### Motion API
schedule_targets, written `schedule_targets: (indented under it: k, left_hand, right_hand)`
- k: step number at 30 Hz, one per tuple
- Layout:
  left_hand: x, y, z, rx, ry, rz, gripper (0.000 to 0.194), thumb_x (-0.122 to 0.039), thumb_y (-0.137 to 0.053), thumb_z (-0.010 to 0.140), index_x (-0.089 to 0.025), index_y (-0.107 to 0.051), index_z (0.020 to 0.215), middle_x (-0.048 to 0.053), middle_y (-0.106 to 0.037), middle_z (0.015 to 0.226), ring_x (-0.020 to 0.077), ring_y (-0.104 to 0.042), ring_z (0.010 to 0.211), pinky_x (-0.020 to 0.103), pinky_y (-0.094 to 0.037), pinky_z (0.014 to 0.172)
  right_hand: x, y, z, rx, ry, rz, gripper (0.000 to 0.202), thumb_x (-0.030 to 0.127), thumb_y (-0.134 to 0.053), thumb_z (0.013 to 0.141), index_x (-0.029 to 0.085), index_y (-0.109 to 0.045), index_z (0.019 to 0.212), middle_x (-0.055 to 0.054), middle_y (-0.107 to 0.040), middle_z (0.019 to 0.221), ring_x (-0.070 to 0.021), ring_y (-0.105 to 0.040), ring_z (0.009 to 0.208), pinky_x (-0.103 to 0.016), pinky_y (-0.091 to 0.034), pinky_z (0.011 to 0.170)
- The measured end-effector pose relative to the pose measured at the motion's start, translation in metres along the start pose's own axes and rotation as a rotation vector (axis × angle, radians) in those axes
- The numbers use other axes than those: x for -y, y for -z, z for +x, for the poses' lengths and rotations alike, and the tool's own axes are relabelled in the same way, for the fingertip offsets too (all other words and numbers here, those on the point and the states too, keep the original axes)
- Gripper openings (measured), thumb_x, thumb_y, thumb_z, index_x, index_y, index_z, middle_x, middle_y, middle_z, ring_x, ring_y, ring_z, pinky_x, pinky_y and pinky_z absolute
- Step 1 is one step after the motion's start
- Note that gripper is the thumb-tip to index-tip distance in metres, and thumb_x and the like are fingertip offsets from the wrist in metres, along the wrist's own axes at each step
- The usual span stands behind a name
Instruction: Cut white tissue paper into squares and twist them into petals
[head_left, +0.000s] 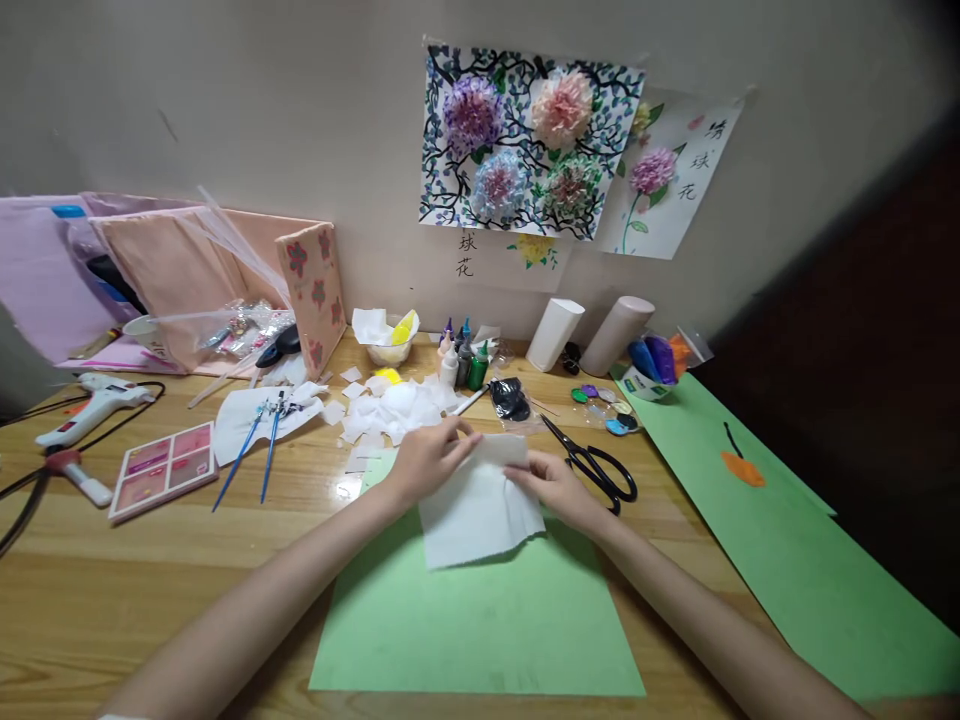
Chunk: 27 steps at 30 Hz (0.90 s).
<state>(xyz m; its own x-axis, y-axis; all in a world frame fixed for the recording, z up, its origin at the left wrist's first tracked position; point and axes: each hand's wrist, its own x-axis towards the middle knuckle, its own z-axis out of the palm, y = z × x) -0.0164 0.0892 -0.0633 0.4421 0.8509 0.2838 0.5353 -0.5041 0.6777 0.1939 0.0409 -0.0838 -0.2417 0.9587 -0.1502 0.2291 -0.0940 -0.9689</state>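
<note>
A sheet of white tissue paper [480,515] hangs between my hands, over the upper part of a green paper sheet [480,630]. My left hand [433,458] pinches its top left edge, fingers curled together. At the top right edge, my right hand [556,483] grips the tissue with the thumb in front. Just right of that hand lie black-handled scissors [600,468], blades pointing away to the left. Beyond my left hand is a spread of torn white paper pieces [394,408].
Paint bottles [465,365], two paper rolls [555,333] and a black packet [509,398] stand or lie toward the wall. At left are paintbrushes [271,445], a pink palette-like case [163,470] and a glue gun [97,405]. Another green sheet [780,560] covers the right side.
</note>
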Motion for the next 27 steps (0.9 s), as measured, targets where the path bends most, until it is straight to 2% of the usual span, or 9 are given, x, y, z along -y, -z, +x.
schedule_targets:
  k: [2,4,6,9,12,14,20,23,27]
  left_hand:
    - [-0.004,-0.003,0.007,-0.176,0.098,-0.129,0.034,-0.05,-0.045,0.085,-0.019,-0.058,0.087,-0.002,-0.057,0.063,0.0118,-0.051,0.057,0.022,-0.035,0.056]
    - [-0.004,-0.009,0.012,-0.224,0.231,-0.272,0.037,-0.053,-0.052,0.079,-0.018,-0.059,0.087,-0.002,-0.056,0.061,0.0121,-0.05,0.055,0.022,-0.035,0.053]
    - [-0.003,-0.016,0.013,-0.104,0.33,-0.413,0.041,-0.053,-0.061,0.071,-0.016,-0.061,0.089,0.0,-0.06,0.066,0.0137,-0.053,0.058,0.023,-0.037,0.053]
    - [0.004,-0.026,0.011,0.091,0.39,-0.534,0.042,-0.053,-0.063,0.068,-0.014,-0.062,0.086,0.002,-0.063,0.075,0.0156,-0.056,0.065,0.024,-0.04,0.055]
    - [0.012,-0.027,0.009,0.066,0.417,-0.48,0.043,-0.056,-0.055,0.073,-0.014,-0.057,0.071,-0.001,-0.055,0.062,0.0126,-0.049,0.057,0.022,-0.035,0.05]
    - [0.018,-0.024,0.01,0.065,0.41,-0.444,0.042,-0.056,-0.056,0.073,-0.014,-0.054,0.069,-0.002,-0.052,0.06,0.0116,-0.047,0.057,0.021,-0.034,0.05]
    - [0.03,-0.009,0.015,0.316,0.329,-0.703,0.035,-0.043,-0.06,0.075,-0.014,-0.062,0.093,0.005,-0.065,0.087,0.0175,-0.058,0.081,0.025,-0.045,0.068]
    - [0.033,-0.007,0.017,0.378,0.3,-0.757,0.027,-0.029,-0.065,0.072,-0.015,-0.065,0.094,0.007,-0.066,0.098,0.0174,-0.059,0.087,0.025,-0.045,0.073]
    - [0.035,-0.009,0.017,0.4,0.328,-0.832,0.023,-0.022,-0.064,0.072,-0.017,-0.067,0.095,0.006,-0.066,0.103,0.0147,-0.061,0.085,0.023,-0.046,0.074]
  right_hand:
    - [-0.007,0.007,0.001,-0.15,0.004,0.144,0.039,0.048,-0.066,0.072,0.014,-0.063,0.091,-0.005,-0.068,0.084,-0.0189,-0.06,0.074,-0.027,-0.045,0.063]
    - [-0.013,0.014,0.003,-0.278,0.004,0.28,0.039,0.048,-0.069,0.069,0.014,-0.063,0.087,-0.005,-0.068,0.08,-0.0183,-0.061,0.071,-0.028,-0.046,0.064]
    - [-0.019,0.019,0.005,-0.344,0.006,0.376,0.039,0.048,-0.07,0.068,0.014,-0.063,0.086,-0.005,-0.069,0.078,-0.0185,-0.062,0.07,-0.029,-0.047,0.066]
    - [-0.025,0.021,0.006,-0.304,0.009,0.395,0.038,0.047,-0.069,0.07,0.014,-0.064,0.09,-0.006,-0.07,0.081,-0.019,-0.063,0.071,-0.03,-0.048,0.067]
    - [-0.028,0.023,0.005,-0.213,0.03,0.339,0.036,0.044,-0.068,0.072,0.015,-0.066,0.093,-0.006,-0.071,0.087,-0.0198,-0.063,0.078,-0.03,-0.048,0.071]
    - [-0.03,0.026,0.006,-0.195,0.041,0.323,0.034,0.042,-0.069,0.072,0.016,-0.067,0.094,-0.006,-0.071,0.09,-0.0202,-0.063,0.082,-0.03,-0.048,0.074]
    - [-0.035,0.032,0.01,-0.221,0.04,0.455,0.026,0.036,-0.07,0.07,0.02,-0.07,0.09,-0.004,-0.07,0.089,-0.0191,-0.062,0.079,-0.03,-0.047,0.073]
    - [-0.028,0.032,0.009,-0.21,0.028,0.486,0.018,0.026,-0.07,0.066,0.02,-0.07,0.083,-0.003,-0.069,0.086,-0.0168,-0.061,0.076,-0.025,-0.045,0.066]
    - [-0.021,0.031,0.007,-0.234,-0.008,0.522,0.008,0.024,-0.064,0.068,0.019,-0.067,0.073,0.0,-0.063,0.073,-0.01,-0.053,0.058,-0.02,-0.038,0.052]
